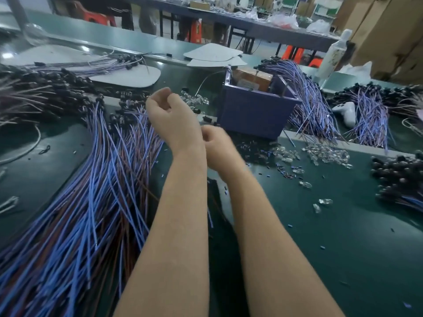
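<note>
Both hands raised over the worktop (343, 248), fingers curled, right beside the wire pile.
Left hand (169, 115): wrist bent, fingers curled in toward the thumb, above the far end of the blue and red wires (91, 202). Right hand (217, 147): lower, just beside the left wrist, loosely balled, blurred. Can't tell if either pinches anything. The wires fan across the worktop left of both forearms, black-capped ends at the far side. Purple bin (251, 113) sits just beyond the hands, with a brown carton (254, 78) inside and the rest of its contents hidden. A second wire bundle (309, 99) lies against its right wall. Clear bulbs (327, 154) lie loose right of the right hand.
</note>
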The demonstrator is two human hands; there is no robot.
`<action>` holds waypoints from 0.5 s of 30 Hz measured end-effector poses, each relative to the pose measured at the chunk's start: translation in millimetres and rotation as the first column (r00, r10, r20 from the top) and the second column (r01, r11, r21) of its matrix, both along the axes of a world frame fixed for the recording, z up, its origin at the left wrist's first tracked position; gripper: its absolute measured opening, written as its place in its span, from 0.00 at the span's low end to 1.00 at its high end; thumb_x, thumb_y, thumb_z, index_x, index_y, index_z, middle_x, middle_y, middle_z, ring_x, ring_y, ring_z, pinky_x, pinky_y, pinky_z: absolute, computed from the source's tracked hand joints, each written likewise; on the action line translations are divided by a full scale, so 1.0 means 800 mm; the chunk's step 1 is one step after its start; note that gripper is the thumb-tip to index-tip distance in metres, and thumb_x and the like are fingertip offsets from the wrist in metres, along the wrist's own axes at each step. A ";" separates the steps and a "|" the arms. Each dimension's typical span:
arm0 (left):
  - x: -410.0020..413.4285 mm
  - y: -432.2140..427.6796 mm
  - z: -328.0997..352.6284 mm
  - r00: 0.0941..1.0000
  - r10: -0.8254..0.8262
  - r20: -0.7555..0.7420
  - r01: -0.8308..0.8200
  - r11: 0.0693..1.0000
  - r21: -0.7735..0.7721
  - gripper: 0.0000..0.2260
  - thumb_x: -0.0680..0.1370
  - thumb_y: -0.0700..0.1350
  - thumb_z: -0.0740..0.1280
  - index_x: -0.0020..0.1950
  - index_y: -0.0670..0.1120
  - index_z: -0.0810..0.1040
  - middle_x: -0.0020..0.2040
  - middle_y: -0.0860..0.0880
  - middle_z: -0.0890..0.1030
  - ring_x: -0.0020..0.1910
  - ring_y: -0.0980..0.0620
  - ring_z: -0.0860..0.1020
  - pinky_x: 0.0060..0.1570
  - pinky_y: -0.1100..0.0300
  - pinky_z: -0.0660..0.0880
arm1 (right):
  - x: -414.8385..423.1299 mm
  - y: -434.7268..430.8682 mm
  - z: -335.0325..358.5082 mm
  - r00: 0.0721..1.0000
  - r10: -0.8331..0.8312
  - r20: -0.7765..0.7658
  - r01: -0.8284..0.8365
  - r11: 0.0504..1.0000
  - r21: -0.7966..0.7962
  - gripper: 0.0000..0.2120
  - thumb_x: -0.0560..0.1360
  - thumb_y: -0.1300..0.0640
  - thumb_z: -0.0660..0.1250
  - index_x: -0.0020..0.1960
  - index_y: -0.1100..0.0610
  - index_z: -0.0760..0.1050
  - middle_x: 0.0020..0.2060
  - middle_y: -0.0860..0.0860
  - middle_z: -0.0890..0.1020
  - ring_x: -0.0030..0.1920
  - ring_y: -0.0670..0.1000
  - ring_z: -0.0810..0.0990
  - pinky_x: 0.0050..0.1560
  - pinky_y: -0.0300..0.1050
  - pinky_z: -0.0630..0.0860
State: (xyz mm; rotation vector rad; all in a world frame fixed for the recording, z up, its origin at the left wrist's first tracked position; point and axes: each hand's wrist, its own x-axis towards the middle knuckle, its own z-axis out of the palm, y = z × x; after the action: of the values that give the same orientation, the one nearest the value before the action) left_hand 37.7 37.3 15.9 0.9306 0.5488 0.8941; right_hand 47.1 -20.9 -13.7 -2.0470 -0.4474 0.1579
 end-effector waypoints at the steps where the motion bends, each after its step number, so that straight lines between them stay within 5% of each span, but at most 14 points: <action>1: 0.002 -0.003 -0.002 1.000 0.005 -0.012 -0.005 1.000 0.017 0.07 0.78 0.36 0.57 0.46 0.47 0.70 0.45 0.45 0.76 0.40 0.52 0.73 0.41 0.63 0.71 | -0.004 -0.015 0.010 0.999 -0.005 0.037 0.004 0.999 0.049 0.10 0.77 0.62 0.63 0.38 0.54 0.74 0.28 0.44 0.76 0.27 0.41 0.70 0.30 0.36 0.67; 4: 0.009 -0.017 -0.006 0.992 -0.095 -0.086 0.100 0.993 0.059 0.08 0.79 0.40 0.57 0.40 0.47 0.68 0.38 0.46 0.75 0.34 0.50 0.70 0.35 0.58 0.67 | -0.014 -0.071 0.043 0.993 -0.078 0.085 0.051 0.957 0.284 0.04 0.79 0.62 0.62 0.47 0.59 0.75 0.30 0.47 0.79 0.25 0.41 0.70 0.26 0.32 0.68; 6: 0.012 -0.037 -0.006 0.933 -0.304 -0.192 0.335 0.930 0.154 0.12 0.80 0.45 0.57 0.38 0.46 0.69 0.33 0.49 0.75 0.30 0.53 0.70 0.30 0.62 0.66 | -0.019 -0.110 0.058 0.982 -0.168 0.091 0.104 0.869 0.484 0.04 0.80 0.62 0.60 0.48 0.60 0.73 0.31 0.48 0.80 0.25 0.43 0.70 0.27 0.33 0.69; 9: 0.012 -0.077 -0.008 0.611 -0.703 -0.365 0.790 0.573 0.218 0.20 0.82 0.56 0.53 0.41 0.45 0.75 0.34 0.50 0.82 0.29 0.55 0.77 0.29 0.65 0.73 | -0.020 -0.157 0.059 0.914 -0.399 0.072 0.245 0.686 0.685 0.06 0.81 0.62 0.57 0.47 0.59 0.70 0.32 0.49 0.80 0.27 0.44 0.71 0.29 0.35 0.69; 11: 0.010 -0.099 -0.017 0.347 -0.870 -0.350 0.938 0.318 0.139 0.23 0.82 0.58 0.51 0.44 0.44 0.77 0.30 0.50 0.81 0.25 0.56 0.75 0.26 0.67 0.71 | -0.015 -0.180 0.047 0.819 -0.572 0.044 0.370 0.585 0.722 0.06 0.82 0.62 0.55 0.47 0.58 0.68 0.33 0.50 0.79 0.26 0.43 0.71 0.30 0.35 0.70; 13: 0.012 -0.114 -0.035 0.245 -0.901 -0.357 0.967 0.198 0.162 0.21 0.82 0.56 0.55 0.44 0.42 0.78 0.26 0.53 0.75 0.21 0.58 0.67 0.22 0.69 0.64 | -0.010 -0.197 0.030 0.720 -0.694 0.002 0.469 0.489 0.735 0.08 0.82 0.62 0.53 0.45 0.56 0.66 0.33 0.51 0.78 0.25 0.42 0.72 0.29 0.34 0.70; 15: 0.015 -0.124 -0.053 0.256 -0.882 -0.395 0.957 0.174 0.231 0.15 0.82 0.51 0.60 0.45 0.42 0.79 0.25 0.55 0.70 0.22 0.58 0.62 0.22 0.69 0.59 | -0.004 -0.211 0.015 0.638 -0.767 -0.061 0.529 0.380 0.758 0.10 0.83 0.62 0.53 0.43 0.53 0.65 0.33 0.51 0.78 0.23 0.41 0.71 0.27 0.34 0.70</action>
State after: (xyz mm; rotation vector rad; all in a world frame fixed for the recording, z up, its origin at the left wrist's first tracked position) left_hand 49.5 -61.6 -26.2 1.5087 -0.2026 -0.2868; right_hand 43.8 -189.4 -1.5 -1.2746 0.1837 -0.7588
